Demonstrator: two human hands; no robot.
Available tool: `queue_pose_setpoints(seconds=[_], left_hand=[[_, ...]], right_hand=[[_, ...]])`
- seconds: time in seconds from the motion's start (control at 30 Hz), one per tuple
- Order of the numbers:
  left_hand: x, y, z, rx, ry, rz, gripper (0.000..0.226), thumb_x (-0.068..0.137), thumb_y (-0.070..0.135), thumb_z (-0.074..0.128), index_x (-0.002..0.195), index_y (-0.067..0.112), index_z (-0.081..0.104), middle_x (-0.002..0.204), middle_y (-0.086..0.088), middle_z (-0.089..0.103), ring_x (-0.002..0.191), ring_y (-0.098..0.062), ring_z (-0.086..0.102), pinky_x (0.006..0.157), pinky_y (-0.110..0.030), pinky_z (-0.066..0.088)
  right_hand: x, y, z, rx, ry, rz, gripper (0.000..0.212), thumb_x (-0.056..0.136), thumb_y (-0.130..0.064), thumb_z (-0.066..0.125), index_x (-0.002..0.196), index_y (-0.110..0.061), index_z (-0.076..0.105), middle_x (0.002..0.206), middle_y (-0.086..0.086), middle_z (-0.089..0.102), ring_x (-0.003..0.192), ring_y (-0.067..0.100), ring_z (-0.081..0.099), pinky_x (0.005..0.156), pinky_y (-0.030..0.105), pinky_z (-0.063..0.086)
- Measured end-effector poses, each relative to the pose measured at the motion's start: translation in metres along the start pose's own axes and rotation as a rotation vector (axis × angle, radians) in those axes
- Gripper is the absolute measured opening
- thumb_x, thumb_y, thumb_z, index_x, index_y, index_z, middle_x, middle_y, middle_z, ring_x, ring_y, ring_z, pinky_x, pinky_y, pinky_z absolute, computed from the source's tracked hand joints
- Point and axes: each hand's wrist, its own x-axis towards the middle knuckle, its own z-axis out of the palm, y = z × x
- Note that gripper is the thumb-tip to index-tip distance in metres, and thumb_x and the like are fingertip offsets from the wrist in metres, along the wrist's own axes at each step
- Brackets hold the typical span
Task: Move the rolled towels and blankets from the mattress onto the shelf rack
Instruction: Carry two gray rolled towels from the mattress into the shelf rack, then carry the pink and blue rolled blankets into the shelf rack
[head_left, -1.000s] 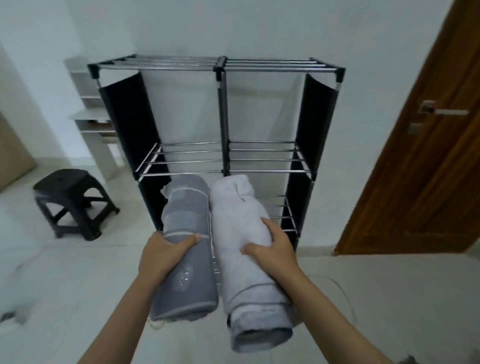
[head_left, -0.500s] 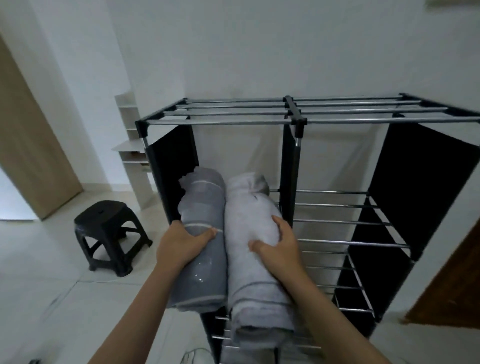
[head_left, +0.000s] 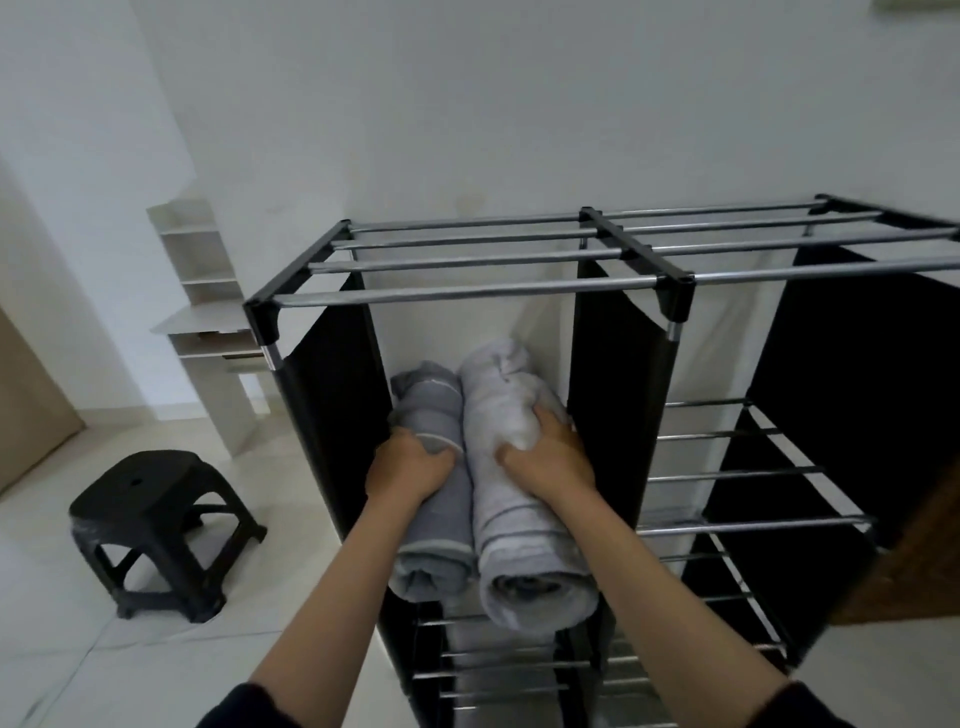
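Head view, left to right: a black stool (head_left: 161, 525) stands on the floor well left of your fingers; your left hand (head_left: 408, 465) curls its fingers over the grey rolled towel (head_left: 428, 499), gripping it from above; your right hand (head_left: 553, 457) spreads its fingers across the white rolled towel (head_left: 519, 488), pressing and holding it; both rolls lie touching, side by side, in the left compartment of the shelf rack (head_left: 467, 291), their near ends overhanging the front rail; right of your fingers, bare shelf bars.

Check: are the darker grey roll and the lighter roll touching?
Touching. The head view shows the darker grey roll pressed flank to flank against the lighter roll, no gap along their length.
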Motion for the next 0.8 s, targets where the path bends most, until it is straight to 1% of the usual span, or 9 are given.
queue_pose_setpoints(seconds=[0.1,0.17,0.23,0.3,0.4,0.47,0.5,0.67,0.8], left_hand=[[-0.005,0.001,0.004,0.084,0.036,0.015,0.077,0.078,0.056,0.060,0.134,0.007,0.043,0.133,-0.022,0.051,0.116,-0.040,0.055,0.090,-0.041,0.050],[-0.015,0.004,0.007,0.132,0.072,0.048,0.071,0.082,0.053,0.058,0.134,0.007,0.044,0.136,-0.024,0.046,0.121,-0.043,0.050,0.095,-0.042,0.046],[-0.031,0.004,0.009,0.154,0.087,0.085,0.067,0.083,0.052,0.057,0.131,0.006,0.049,0.137,-0.026,0.043,0.122,-0.044,0.048,0.100,-0.044,0.044],[-0.051,0.001,0.014,0.161,0.089,0.111,0.069,0.079,0.055,0.058,0.126,0.004,0.054,0.137,-0.027,0.045,0.122,-0.044,0.048,0.102,-0.046,0.043],[-0.092,-0.004,0.023,0.177,0.080,0.179,0.070,0.077,0.058,0.058,0.116,0.000,0.058,0.129,-0.030,0.052,0.119,-0.044,0.050,0.100,-0.046,0.044],[-0.125,-0.004,0.033,0.128,0.063,0.242,0.071,0.072,0.061,0.054,0.115,0.004,0.058,0.123,-0.029,0.058,0.117,-0.043,0.052,0.096,-0.046,0.046],[-0.144,-0.002,0.039,0.090,0.053,0.270,0.072,0.069,0.064,0.050,0.114,0.008,0.059,0.120,-0.026,0.061,0.115,-0.043,0.054,0.094,-0.046,0.048],[-0.265,0.020,0.090,-0.003,-0.134,0.386,0.065,0.078,0.049,0.065,0.124,0.005,0.053,0.130,-0.021,0.057,0.120,-0.038,0.053,0.096,-0.041,0.047],[-0.389,0.052,0.155,0.038,-0.390,0.567,0.068,0.076,0.050,0.064,0.126,0.005,0.053,0.127,-0.023,0.059,0.119,-0.038,0.055,0.099,-0.042,0.047]], right_hand=[[-0.008,-0.002,-0.001,-0.039,-0.067,-0.018,0.051,0.097,-0.028,0.044,0.143,-0.011,0.031,0.149,0.012,0.036,0.137,0.025,0.034,0.109,0.026,0.024],[-0.024,-0.001,-0.004,-0.050,0.066,-0.127,0.045,0.092,-0.028,0.051,0.134,-0.013,0.047,0.138,0.013,0.051,0.128,0.027,0.045,0.101,0.024,0.034],[-0.048,0.002,-0.009,-0.034,0.141,-0.192,0.048,0.085,-0.031,0.058,0.129,-0.014,0.052,0.135,0.014,0.053,0.127,0.029,0.046,0.104,0.028,0.037],[-0.075,0.009,-0.015,0.000,0.144,-0.161,0.057,0.084,-0.034,0.061,0.134,-0.010,0.047,0.142,0.017,0.044,0.132,0.032,0.040,0.110,0.036,0.035],[-0.121,0.026,-0.032,0.035,0.150,-0.134,0.051,0.084,-0.030,0.060,0.131,-0.012,0.050,0.137,0.016,0.046,0.130,0.032,0.041,0.106,0.035,0.039],[-0.159,0.044,-0.049,0.050,0.177,-0.119,0.042,0.085,-0.029,0.059,0.125,-0.016,0.053,0.126,0.011,0.052,0.121,0.029,0.049,0.094,0.029,0.043],[-0.180,0.054,-0.058,0.053,0.196,-0.100,0.040,0.087,-0.028,0.059,0.124,-0.016,0.053,0.125,0.009,0.051,0.119,0.027,0.049,0.091,0.024,0.040],[-0.306,0.119,-0.113,0.090,0.333,0.061,0.053,0.089,-0.027,0.059,0.136,-0.007,0.043,0.139,0.011,0.046,0.132,0.022,0.040,0.095,0.011,0.023],[-0.432,0.183,-0.168,0.113,0.557,0.274,0.060,0.090,-0.028,0.057,0.142,-0.007,0.035,0.147,0.011,0.040,0.137,0.021,0.034,0.108,0.020,0.023]])
